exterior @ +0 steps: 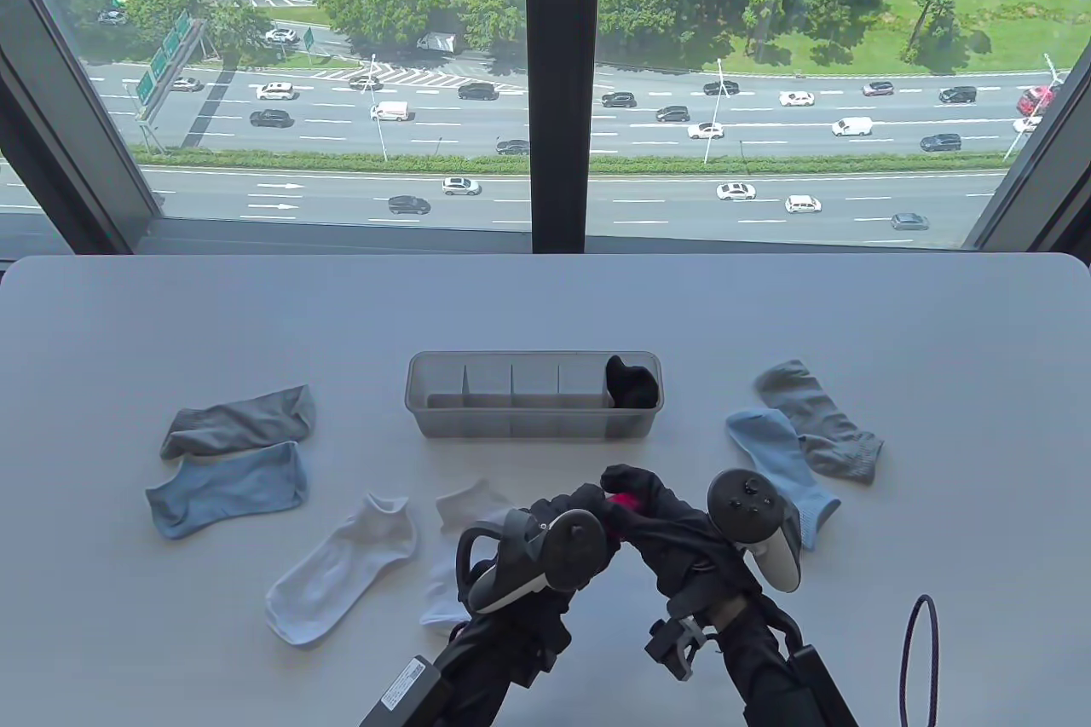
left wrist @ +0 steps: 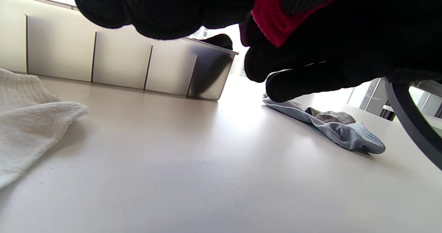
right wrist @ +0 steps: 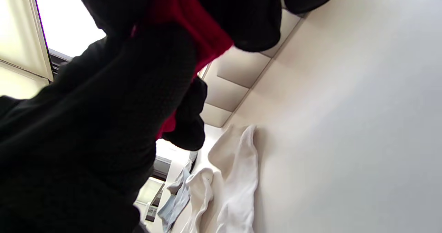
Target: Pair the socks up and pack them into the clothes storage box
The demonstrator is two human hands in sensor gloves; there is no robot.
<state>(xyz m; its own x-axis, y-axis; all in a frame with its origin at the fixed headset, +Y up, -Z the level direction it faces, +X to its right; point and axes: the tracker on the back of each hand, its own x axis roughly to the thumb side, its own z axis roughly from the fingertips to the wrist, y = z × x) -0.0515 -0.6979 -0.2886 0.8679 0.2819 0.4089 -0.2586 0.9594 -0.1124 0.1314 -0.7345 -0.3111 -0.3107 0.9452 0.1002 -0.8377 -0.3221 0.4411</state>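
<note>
Both hands meet low over the front-centre of the pale grey bench (exterior: pixel 128 318), black-gloved, knuckles up, trackers on their backs. Left hand (exterior: pixel 569 516) comes in from bottom left, right hand (exterior: pixel 652 522) from bottom right; fingertips touch at a small bright red sock bundle (exterior: pixel 622 503), fingers of both curled round it, pinching.

Table view shows only a sliver of red btwn the gloves. Left wrist view shows more: red fabric (left wrist: pixel 272 22) tucked under the curled fingers, held clear of the bench. Right wrist view shows red running down btwn both gloves.

Translucent grey divided storage box (exterior: pixel 533 418) sits just beyond the hands, long axis left-right; rolled black sock pair (exterior: pixel 632 383) in its rightmost compartment.

Loose socks lie flat: grey sock (exterior: pixel 243 418) and light blue sock (exterior: pixel 230 488) at left, long axes roughly left-right; two white ankle socks (exterior: pixel 341 565) near the left hand; blue (exterior: pixel 780 454) and grey (exterior: pixel 818 420) overlapping at right, angled toward front-right.
</note>
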